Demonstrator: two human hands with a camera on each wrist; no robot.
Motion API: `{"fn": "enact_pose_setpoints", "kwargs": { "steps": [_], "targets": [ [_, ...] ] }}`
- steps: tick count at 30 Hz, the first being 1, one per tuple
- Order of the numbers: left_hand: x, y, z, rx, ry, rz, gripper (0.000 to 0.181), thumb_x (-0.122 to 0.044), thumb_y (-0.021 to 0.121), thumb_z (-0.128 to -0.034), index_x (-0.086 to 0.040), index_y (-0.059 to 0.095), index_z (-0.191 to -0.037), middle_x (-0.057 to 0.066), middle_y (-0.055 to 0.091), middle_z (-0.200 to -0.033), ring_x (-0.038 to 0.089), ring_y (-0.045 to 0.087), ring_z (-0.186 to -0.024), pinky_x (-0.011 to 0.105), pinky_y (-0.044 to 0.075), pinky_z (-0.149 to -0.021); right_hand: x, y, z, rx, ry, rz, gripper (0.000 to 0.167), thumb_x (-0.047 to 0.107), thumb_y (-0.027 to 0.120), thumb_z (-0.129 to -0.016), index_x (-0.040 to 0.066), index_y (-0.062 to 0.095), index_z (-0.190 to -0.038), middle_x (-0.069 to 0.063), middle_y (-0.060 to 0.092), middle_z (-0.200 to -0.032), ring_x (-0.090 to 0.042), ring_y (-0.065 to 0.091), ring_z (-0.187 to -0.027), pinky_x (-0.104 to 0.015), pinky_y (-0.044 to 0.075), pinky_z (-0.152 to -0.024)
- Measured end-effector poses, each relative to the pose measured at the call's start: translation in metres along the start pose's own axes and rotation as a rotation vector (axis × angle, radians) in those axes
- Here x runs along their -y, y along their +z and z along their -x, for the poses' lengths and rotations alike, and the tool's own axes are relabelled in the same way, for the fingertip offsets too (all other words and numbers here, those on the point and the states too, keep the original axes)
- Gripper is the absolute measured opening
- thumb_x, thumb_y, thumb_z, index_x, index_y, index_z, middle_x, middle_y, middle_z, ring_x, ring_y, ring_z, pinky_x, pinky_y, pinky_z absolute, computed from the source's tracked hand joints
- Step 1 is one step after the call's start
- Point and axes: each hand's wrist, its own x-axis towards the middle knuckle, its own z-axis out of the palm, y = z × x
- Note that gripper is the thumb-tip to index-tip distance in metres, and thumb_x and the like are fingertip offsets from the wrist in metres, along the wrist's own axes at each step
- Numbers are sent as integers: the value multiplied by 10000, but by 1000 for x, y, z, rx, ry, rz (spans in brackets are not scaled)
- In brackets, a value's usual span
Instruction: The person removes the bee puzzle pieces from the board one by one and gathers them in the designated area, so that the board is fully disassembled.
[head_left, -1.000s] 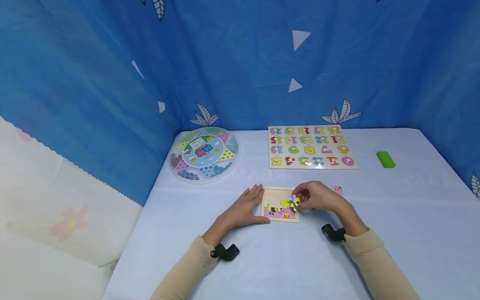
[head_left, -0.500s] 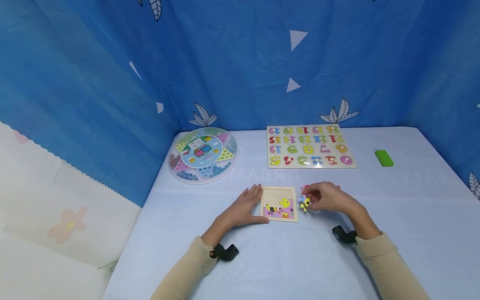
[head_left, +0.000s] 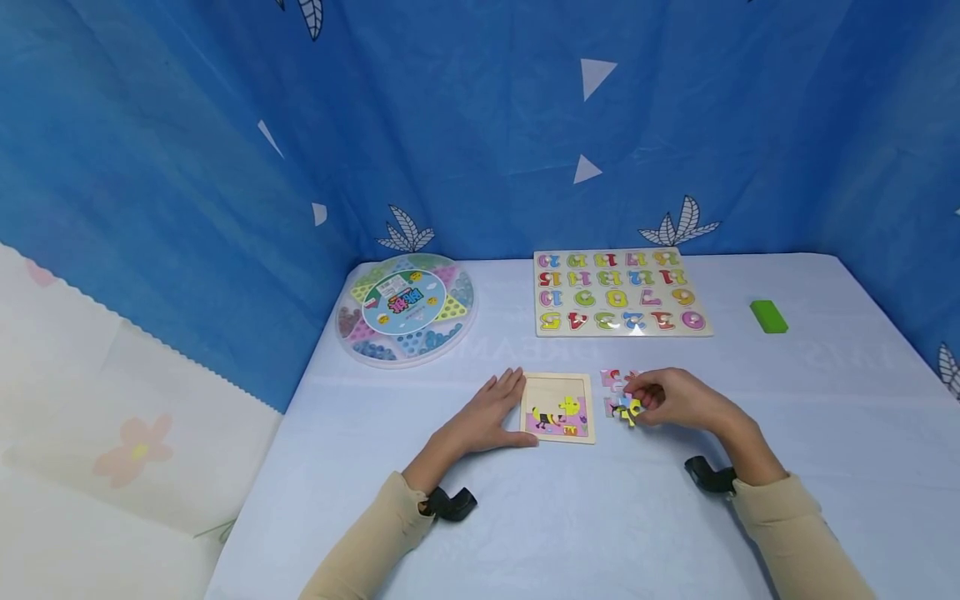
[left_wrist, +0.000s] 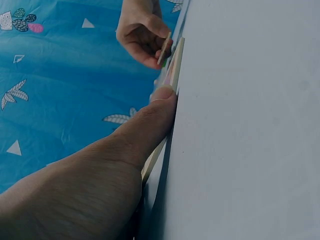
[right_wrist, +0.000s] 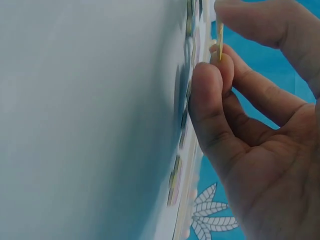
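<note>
A small wooden puzzle tray (head_left: 542,392) lies flat on the table, its lower part filled with joined jigsaw pieces that show a bee on pink. My left hand (head_left: 491,415) rests at its left side, fingers straight and thumb spread along the front edge; the left wrist view has that thumb (left_wrist: 150,120) against the tray's rim. To the right of the tray, my right hand (head_left: 681,403) pinches a yellow and blue jigsaw piece (head_left: 628,410) between thumb and fingers, seen edge-on in the right wrist view. Under and behind it lie loose pink jigsaw pieces (head_left: 610,378), partly hidden by the hand.
Behind the tray lies a number puzzle board (head_left: 617,299). A round marble board game (head_left: 406,312) sits at the back left, and a green block (head_left: 768,317) at the back right. Blue patterned cloth (head_left: 480,125) hangs behind the table.
My right hand has moved right, carrying the pinched jigsaw piece from above the tray to over the loose pieces, more of which now show. My left hand has stayed in place.
</note>
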Motion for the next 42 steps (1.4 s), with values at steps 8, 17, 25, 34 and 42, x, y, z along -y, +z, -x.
{"fn": "enact_pose_setpoints", "kwargs": {
  "steps": [8, 17, 25, 34, 42],
  "targets": [
    [1, 1, 0, -3, 0, 9, 1053, -643, 627, -837, -100, 102, -1571, 27, 46, -1658, 162, 5, -1536, 397, 75, -1258, -12, -7, 5, 4, 21, -2, 436, 100, 816, -724, -18, 674, -1118, -36, 604, -867, -169, 527, -799, -181, 487, -631],
    [0, 0, 1, -10, 15, -5, 1048, -639, 625, -842, -84, 111, -1568, 45, 58, -1656, 174, 14, -1536, 396, 81, -1257, -18, -11, 9, 12, 57, -1, 455, 105, 819, -727, -21, 671, -1138, -39, 605, -888, -174, 519, -813, -187, 481, -620],
    [0, 0, 1, -2, 5, -11, 1054, -645, 619, -843, -88, 96, -1569, 38, 44, -1658, 167, 1, -1536, 393, 72, -1258, -21, -12, 11, -2, 48, 18, 445, 74, 821, -714, -18, 673, -1124, -39, 588, -877, -176, 511, -818, -182, 474, -613],
    [-1, -1, 1, -9, 5, -9, 1050, -632, 627, -844, -82, 104, -1569, 48, 57, -1657, 179, 11, -1537, 403, 83, -1256, -18, -10, 9, -26, 40, 72, 423, 75, 831, -706, -12, 678, -1091, -33, 594, -866, -169, 510, -804, -187, 478, -612],
    [0, 0, 1, -7, 5, -9, 1052, -628, 633, -842, -81, 104, -1569, 46, 55, -1658, 182, 13, -1538, 404, 82, -1256, -18, -8, 8, -30, 53, 107, 438, 102, 849, -698, 0, 683, -1091, -30, 619, -882, -164, 517, -793, -195, 491, -625]
  ]
}}
